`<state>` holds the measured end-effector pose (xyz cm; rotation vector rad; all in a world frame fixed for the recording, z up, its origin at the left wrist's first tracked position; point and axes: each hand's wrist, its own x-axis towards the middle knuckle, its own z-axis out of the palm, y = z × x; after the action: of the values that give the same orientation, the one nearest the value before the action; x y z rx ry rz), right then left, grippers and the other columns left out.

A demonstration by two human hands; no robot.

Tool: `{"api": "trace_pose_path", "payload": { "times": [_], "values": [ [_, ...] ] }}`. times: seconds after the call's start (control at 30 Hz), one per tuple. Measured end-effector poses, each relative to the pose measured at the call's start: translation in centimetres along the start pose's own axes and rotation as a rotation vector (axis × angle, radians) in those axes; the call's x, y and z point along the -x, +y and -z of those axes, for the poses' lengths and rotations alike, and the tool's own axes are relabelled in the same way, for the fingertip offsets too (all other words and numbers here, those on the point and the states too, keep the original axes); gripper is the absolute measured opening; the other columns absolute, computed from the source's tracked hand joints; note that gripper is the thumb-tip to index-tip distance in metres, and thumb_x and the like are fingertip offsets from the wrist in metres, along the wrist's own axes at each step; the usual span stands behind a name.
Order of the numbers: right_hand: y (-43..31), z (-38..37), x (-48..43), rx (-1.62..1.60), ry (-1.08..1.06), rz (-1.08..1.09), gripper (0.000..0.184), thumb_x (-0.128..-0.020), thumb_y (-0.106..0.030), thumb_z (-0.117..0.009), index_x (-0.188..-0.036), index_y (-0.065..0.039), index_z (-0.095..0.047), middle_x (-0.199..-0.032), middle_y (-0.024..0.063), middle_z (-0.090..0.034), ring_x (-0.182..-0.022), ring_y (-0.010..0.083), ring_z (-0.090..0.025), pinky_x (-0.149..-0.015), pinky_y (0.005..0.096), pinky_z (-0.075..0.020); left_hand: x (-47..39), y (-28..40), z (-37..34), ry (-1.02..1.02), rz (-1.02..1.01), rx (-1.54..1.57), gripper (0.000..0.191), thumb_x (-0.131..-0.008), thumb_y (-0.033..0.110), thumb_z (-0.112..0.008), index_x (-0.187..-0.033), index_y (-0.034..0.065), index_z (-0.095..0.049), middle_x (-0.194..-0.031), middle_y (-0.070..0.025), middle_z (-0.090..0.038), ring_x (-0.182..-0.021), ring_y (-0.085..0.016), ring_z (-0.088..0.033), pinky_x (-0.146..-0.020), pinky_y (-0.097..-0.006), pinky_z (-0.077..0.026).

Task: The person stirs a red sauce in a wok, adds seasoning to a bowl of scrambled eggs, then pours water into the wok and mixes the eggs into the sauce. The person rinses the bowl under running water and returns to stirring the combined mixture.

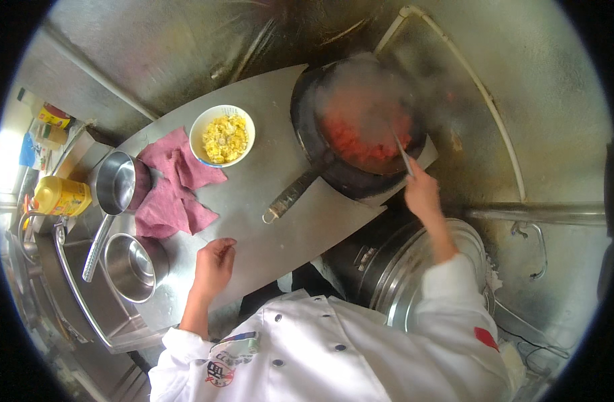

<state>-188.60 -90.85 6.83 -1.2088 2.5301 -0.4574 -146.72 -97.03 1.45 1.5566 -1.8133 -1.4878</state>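
A black wok [307, 100] with steam rising from it holds chopped red food [352, 135], probably tomato. My right hand [422, 188] grips the thin metal handle of a cooking utensil [400, 143] over the wok's right rim. Steam and food hide the utensil's head. The wok's wrapped handle [299, 193] points toward the lower left, with neither hand on it. My left hand [216, 264] hovers by the near edge of the metal counter [267, 176], fingers loosely curled and nothing visible in them. Beyond it a white bowl [194, 133] contains scrambled egg [225, 138].
Crumpled pink cloths [171, 206] lie beside the bowl. Left of them are a long-handled saucepan [117, 183] and a steel pot [136, 269], near a sink [78, 261]. A yellow jug [61, 196] stands farther left. A large round steel lid [407, 281] sits below my right arm.
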Motion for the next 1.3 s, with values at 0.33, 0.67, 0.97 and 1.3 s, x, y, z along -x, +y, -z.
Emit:
{"api": "trace_pose_path", "payload": {
  "times": [0.33, 0.67, 0.97, 1.3],
  "values": [
    [4.0, 5.3, 4.6, 0.232, -0.008, 0.345, 0.049, -0.08, -0.004, -0.056, -0.128, -0.011, -0.049, -0.076, 0.023, -0.06, -0.068, 0.041, -0.059, -0.062, 0.0477, -0.0459, -7.4, 0.1, 2.4, 0.178, 0.192, 0.606, 0.031, -0.087, 0.006, -0.049, -0.116, -0.005, -0.049, -0.094, -0.01, -0.059, -0.071, -0.014, -0.056, -0.062, -0.0253, -0.048],
    [3.4, 2.0, 2.3, 0.487, 0.058, 0.288, 0.046, -0.08, -0.001, -0.053, -0.126, -0.001, -0.048, -0.069, 0.0208, -0.059, -0.06, 0.0362, -0.059, -0.053, 0.0433, -0.0482, -14.8, 1.5, 3.9, -0.048, 0.137, 1.035, 0.041, -0.089, 0.009, -0.044, -0.127, -0.0023, -0.034, -0.105, -0.0214, -0.055, -0.09, -0.032, -0.06, -0.084, -0.0397, -0.051],
    [2.0, -2.2, -2.9, -1.261, -0.178, -0.525, 0.043, -0.091, -0.009, -0.044, -0.134, -0.008, -0.041, -0.067, 0.0043, -0.047, -0.046, 0.0116, -0.036, -0.038, 0.0269, -0.0298, -17.7, 1.2, 3.6, -0.167, 0.246, 1.082, 0.042, -0.082, 0.01, -0.044, -0.121, -0.0053, -0.041, -0.107, -0.0248, -0.056, -0.089, -0.035, -0.061, -0.079, -0.0434, -0.052],
    [4.2, 3.3, 5.7, -0.165, -0.063, 0.17, 0.042, -0.085, -0.004, -0.052, -0.127, -0.005, -0.049, -0.086, 0.0215, -0.064, -0.065, 0.0316, -0.062, -0.064, 0.0401, -0.0492, -16.9, 1.8, 3.7, -0.012, 0.28, 1.132, 0.076, -0.074, -0.004, -0.04, -0.138, 0.0239, -0.008, -0.128, -0.0196, -0.045, -0.098, -0.038, -0.06, -0.068, -0.0509, -0.057]
  ]
}}
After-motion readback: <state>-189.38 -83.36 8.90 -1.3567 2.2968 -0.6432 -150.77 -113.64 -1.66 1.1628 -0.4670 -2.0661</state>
